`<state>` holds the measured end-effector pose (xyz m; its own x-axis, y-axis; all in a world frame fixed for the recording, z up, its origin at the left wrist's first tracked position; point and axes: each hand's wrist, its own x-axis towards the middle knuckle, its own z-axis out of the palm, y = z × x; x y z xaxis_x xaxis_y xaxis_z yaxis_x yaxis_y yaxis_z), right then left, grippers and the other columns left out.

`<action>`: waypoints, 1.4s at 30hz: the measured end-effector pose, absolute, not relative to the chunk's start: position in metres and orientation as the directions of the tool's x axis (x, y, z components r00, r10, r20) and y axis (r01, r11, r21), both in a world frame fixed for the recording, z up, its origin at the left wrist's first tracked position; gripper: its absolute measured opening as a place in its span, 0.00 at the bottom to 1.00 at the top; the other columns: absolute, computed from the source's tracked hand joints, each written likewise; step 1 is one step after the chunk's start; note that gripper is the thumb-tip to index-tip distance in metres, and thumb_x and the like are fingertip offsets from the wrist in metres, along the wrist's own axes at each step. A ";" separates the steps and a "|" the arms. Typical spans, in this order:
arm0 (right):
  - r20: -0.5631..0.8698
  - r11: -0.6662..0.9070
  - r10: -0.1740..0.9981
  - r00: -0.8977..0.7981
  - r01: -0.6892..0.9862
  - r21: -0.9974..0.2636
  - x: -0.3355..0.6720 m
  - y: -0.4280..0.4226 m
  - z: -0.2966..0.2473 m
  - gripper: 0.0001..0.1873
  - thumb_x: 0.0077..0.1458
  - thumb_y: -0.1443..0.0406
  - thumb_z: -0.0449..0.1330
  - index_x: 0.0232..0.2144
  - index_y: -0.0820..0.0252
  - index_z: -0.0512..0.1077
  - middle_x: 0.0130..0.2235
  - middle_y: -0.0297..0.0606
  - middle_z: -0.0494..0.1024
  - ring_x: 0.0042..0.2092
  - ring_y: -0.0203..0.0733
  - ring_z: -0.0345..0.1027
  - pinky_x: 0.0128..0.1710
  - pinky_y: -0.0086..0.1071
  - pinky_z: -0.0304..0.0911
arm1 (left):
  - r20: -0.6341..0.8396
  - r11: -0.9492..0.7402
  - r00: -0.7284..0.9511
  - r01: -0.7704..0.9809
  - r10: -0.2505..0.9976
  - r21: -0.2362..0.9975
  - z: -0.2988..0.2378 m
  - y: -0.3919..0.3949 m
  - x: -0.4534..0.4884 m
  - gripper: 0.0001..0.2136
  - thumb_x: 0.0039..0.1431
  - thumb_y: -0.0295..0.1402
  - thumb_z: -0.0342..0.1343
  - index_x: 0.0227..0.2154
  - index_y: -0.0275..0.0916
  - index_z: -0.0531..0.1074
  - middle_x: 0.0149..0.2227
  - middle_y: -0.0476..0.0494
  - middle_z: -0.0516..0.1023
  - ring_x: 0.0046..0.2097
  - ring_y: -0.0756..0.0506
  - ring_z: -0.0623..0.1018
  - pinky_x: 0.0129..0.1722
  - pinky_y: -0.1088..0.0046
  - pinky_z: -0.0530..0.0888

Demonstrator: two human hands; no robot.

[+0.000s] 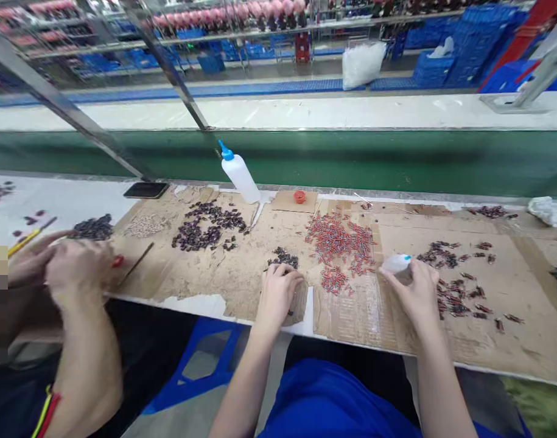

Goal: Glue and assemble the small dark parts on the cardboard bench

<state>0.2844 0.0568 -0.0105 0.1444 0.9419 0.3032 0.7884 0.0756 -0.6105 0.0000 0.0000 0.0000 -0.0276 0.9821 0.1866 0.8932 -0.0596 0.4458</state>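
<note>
My right hand (419, 293) grips a small translucent white squeeze bottle (395, 263) with a blue tip between thumb and fingers, lying almost level above the cardboard. My left hand (279, 293) rests at the near edge of a little heap of small dark parts (283, 258). Its fingers are bent and close together, and whatever they pinch is hidden. Between my hands lies a big pile of small red parts with dark metallic bits (337, 240). Several groups of similar red and dark pieces (454, 298) are scattered to the right of my right hand.
A larger white bottle with a blue nozzle (241, 177) stands tilted behind a heap of dark parts (205, 226). A red cap (299, 196) and a black phone (147, 190) lie farther back. On the left, a co-worker's hands (77, 264) work close to my bench space.
</note>
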 end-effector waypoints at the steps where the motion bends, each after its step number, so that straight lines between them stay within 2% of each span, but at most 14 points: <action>1: 0.313 0.079 0.938 0.149 0.788 -0.611 0.283 0.058 -0.008 0.34 0.44 0.34 0.52 0.32 0.57 0.69 0.40 0.50 0.74 0.49 0.58 0.60 0.52 0.53 0.56 | 0.190 -0.061 -0.023 0.903 0.982 0.425 0.001 0.000 -0.002 0.06 0.59 0.28 0.57 0.30 0.42 0.78 0.36 0.44 0.77 0.43 0.41 0.70 0.41 0.64 0.67; 5: 0.238 0.043 0.950 0.205 0.665 -0.746 0.279 0.054 0.000 0.28 0.42 0.39 0.60 0.31 0.56 0.67 0.42 0.48 0.76 0.49 0.56 0.64 0.50 0.51 0.59 | 0.228 -0.119 0.014 0.882 0.973 0.457 0.003 0.000 0.000 0.07 0.60 0.27 0.56 0.31 0.43 0.78 0.35 0.44 0.77 0.43 0.41 0.71 0.41 0.63 0.66; 9: 0.035 -0.036 0.976 0.215 0.317 -0.948 0.281 0.039 0.004 0.26 0.38 0.47 0.68 0.33 0.56 0.66 0.40 0.42 0.79 0.40 0.48 0.73 0.44 0.45 0.67 | 0.267 -0.247 0.084 0.701 0.960 0.669 0.007 -0.007 0.027 0.05 0.61 0.31 0.56 0.33 0.44 0.77 0.34 0.46 0.78 0.41 0.44 0.73 0.42 0.65 0.66; 11: -0.003 -0.042 0.978 0.207 0.185 -0.982 0.286 0.030 0.002 0.26 0.34 0.49 0.71 0.31 0.57 0.69 0.35 0.40 0.79 0.36 0.46 0.73 0.38 0.41 0.69 | 0.238 -0.274 0.140 0.590 0.961 0.760 0.007 -0.011 0.047 0.05 0.61 0.33 0.56 0.33 0.43 0.77 0.33 0.47 0.79 0.39 0.45 0.74 0.43 0.66 0.66; 13: 0.004 -0.028 0.972 0.236 0.131 -0.991 0.292 0.021 0.000 0.26 0.31 0.50 0.72 0.30 0.58 0.72 0.32 0.39 0.79 0.34 0.46 0.73 0.33 0.38 0.69 | 0.204 -0.269 0.179 0.537 0.963 0.799 0.004 -0.016 0.067 0.05 0.61 0.34 0.56 0.33 0.43 0.77 0.33 0.47 0.80 0.40 0.45 0.75 0.43 0.65 0.66; 16: 0.033 -0.001 0.951 0.307 0.109 -0.994 0.301 0.011 -0.004 0.23 0.33 0.50 0.71 0.29 0.59 0.75 0.31 0.38 0.79 0.31 0.44 0.72 0.28 0.34 0.66 | 0.196 -0.278 0.204 0.568 0.959 0.775 -0.006 -0.022 0.086 0.05 0.62 0.31 0.56 0.34 0.45 0.77 0.35 0.48 0.82 0.45 0.43 0.75 0.45 0.62 0.63; 20: 0.014 -0.003 0.907 0.420 0.040 -0.999 0.306 0.002 -0.005 0.23 0.31 0.52 0.72 0.29 0.59 0.73 0.26 0.36 0.77 0.24 0.37 0.67 0.22 0.29 0.60 | 0.262 -0.303 0.166 0.676 0.951 0.672 -0.021 -0.027 0.089 0.08 0.60 0.27 0.57 0.33 0.47 0.79 0.36 0.48 0.82 0.49 0.42 0.73 0.47 0.60 0.59; 24: 0.015 0.008 0.888 0.459 0.018 -1.000 0.302 -0.002 -0.001 0.20 0.32 0.54 0.72 0.23 0.60 0.72 0.23 0.34 0.75 0.22 0.35 0.64 0.21 0.27 0.59 | 0.315 -0.284 0.094 0.715 0.945 0.638 -0.030 -0.029 0.086 0.08 0.58 0.27 0.59 0.34 0.49 0.79 0.36 0.47 0.82 0.47 0.42 0.74 0.46 0.61 0.59; 29: -0.014 -0.006 0.905 0.425 -0.020 -1.000 0.285 -0.005 -0.002 0.20 0.34 0.52 0.71 0.24 0.62 0.76 0.23 0.37 0.77 0.24 0.40 0.69 0.25 0.31 0.64 | 0.337 -0.301 0.083 0.678 0.938 0.670 -0.033 -0.029 0.085 0.08 0.59 0.27 0.58 0.38 0.47 0.78 0.35 0.49 0.83 0.45 0.43 0.77 0.45 0.63 0.60; 32: 0.015 -0.014 0.924 0.382 0.074 -0.997 0.273 -0.008 -0.003 0.19 0.38 0.51 0.69 0.22 0.62 0.76 0.22 0.37 0.77 0.23 0.40 0.69 0.24 0.31 0.65 | 0.336 -0.297 0.077 0.675 0.939 0.676 -0.033 -0.027 0.085 0.07 0.58 0.27 0.60 0.36 0.46 0.78 0.35 0.50 0.84 0.43 0.44 0.78 0.43 0.64 0.60; 35: 0.103 0.031 0.916 0.389 0.188 -0.982 0.264 -0.011 -0.003 0.19 0.42 0.50 0.66 0.21 0.61 0.74 0.20 0.35 0.75 0.21 0.38 0.66 0.21 0.30 0.63 | 0.334 -0.274 0.045 0.679 0.941 0.681 -0.032 -0.026 0.086 0.05 0.57 0.29 0.60 0.33 0.46 0.78 0.34 0.49 0.84 0.40 0.45 0.79 0.42 0.65 0.61; 42: 0.186 0.052 0.924 0.335 0.370 -0.927 0.261 -0.014 -0.007 0.20 0.49 0.49 0.62 0.24 0.60 0.73 0.21 0.34 0.74 0.22 0.37 0.65 0.23 0.28 0.62 | 0.343 -0.268 0.021 0.670 0.939 0.692 -0.031 -0.026 0.088 0.05 0.55 0.27 0.62 0.31 0.46 0.78 0.33 0.51 0.84 0.40 0.46 0.80 0.43 0.65 0.60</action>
